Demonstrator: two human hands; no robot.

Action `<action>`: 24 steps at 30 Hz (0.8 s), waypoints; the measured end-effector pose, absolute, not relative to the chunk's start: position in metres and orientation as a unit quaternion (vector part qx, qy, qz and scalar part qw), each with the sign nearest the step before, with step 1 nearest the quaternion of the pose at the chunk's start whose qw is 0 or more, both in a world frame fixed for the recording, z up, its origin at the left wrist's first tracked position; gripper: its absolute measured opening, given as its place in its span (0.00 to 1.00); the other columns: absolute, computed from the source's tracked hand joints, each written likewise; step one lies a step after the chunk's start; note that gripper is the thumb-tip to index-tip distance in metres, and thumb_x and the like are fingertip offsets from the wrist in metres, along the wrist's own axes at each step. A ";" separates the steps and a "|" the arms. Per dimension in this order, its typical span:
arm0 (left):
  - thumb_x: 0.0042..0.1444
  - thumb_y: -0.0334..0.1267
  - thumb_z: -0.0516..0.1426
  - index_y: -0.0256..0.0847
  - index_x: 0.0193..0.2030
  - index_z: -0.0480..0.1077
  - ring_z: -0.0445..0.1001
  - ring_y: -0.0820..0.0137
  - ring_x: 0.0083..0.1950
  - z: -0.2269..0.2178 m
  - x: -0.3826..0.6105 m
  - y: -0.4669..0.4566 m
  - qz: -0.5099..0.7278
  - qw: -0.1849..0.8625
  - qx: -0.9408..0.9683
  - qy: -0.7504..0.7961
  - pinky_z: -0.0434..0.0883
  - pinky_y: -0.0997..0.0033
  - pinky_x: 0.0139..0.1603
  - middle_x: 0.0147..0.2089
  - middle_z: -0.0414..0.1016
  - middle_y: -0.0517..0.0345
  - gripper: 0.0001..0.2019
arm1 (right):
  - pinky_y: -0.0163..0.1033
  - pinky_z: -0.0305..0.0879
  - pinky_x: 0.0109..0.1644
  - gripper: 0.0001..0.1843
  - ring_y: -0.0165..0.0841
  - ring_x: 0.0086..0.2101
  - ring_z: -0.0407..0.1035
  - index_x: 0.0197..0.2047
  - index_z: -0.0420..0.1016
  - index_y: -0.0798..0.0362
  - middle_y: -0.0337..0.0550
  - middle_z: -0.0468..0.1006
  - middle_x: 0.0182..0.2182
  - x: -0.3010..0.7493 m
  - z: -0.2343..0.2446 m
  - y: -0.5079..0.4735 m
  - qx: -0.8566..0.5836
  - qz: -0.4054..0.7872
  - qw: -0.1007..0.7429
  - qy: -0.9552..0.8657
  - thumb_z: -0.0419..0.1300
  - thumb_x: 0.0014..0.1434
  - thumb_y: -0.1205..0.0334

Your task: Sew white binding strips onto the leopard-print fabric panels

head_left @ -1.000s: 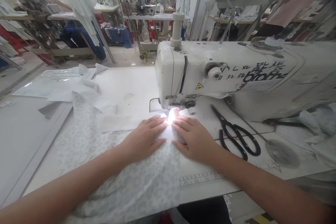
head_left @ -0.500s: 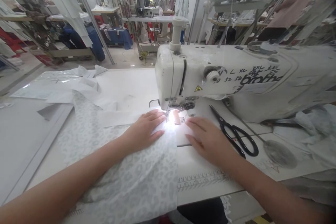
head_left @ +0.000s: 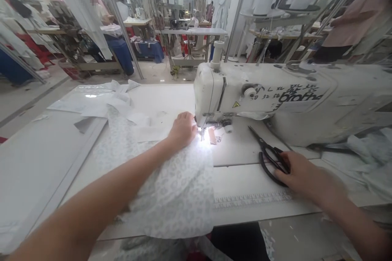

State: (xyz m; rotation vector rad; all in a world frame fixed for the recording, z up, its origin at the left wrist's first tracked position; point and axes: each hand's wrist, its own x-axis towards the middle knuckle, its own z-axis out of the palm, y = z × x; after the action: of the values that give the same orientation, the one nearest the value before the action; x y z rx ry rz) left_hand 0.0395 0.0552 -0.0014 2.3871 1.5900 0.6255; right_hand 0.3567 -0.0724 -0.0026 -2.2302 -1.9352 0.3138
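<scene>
My left hand point(head_left: 183, 129) is beside the lit needle of a white sewing machine point(head_left: 260, 89), its fingers curled in against the machine head. What those fingertips hold, if anything, is hidden. Grey-spotted pale fabric point(head_left: 171, 183) runs from under the needle, past my left forearm and over the table's front edge. On the right, my right hand point(head_left: 301, 175) has its thumb and fingers round the handles of black scissors point(head_left: 265, 147), which lie on the table with blades pointing away. A small orange-pink block point(head_left: 212, 135) sits right of the needle.
A printed ruler scale point(head_left: 251, 200) runs along the front of the table. White fabric pieces point(head_left: 92, 100) lie at the back left, with a large white board point(head_left: 55, 163) nearer. Crumpled fabric point(head_left: 367, 155) is at the far right. Other sewing stations and people are behind.
My right hand has moved right, from beside the needle to the scissors' handles, and grips them. My left hand has curled its flat fingers in near the machine head. The view has shifted.
</scene>
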 end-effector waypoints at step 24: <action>0.52 0.52 0.56 0.39 0.35 0.74 0.72 0.68 0.33 0.047 0.012 -0.119 0.101 0.631 0.610 0.469 0.69 0.70 0.33 0.32 0.75 0.56 0.17 | 0.43 0.66 0.41 0.15 0.39 0.39 0.67 0.39 0.60 0.50 0.43 0.70 0.39 0.245 -0.021 -0.235 -0.607 0.439 0.221 -0.625 0.58 0.45 0.67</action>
State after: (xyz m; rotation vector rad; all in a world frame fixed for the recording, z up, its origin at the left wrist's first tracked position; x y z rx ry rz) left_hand 0.0115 -0.1194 0.0470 1.3969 1.0731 0.2307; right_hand 0.2454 -0.2350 -0.0213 -1.6780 -1.7269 1.2146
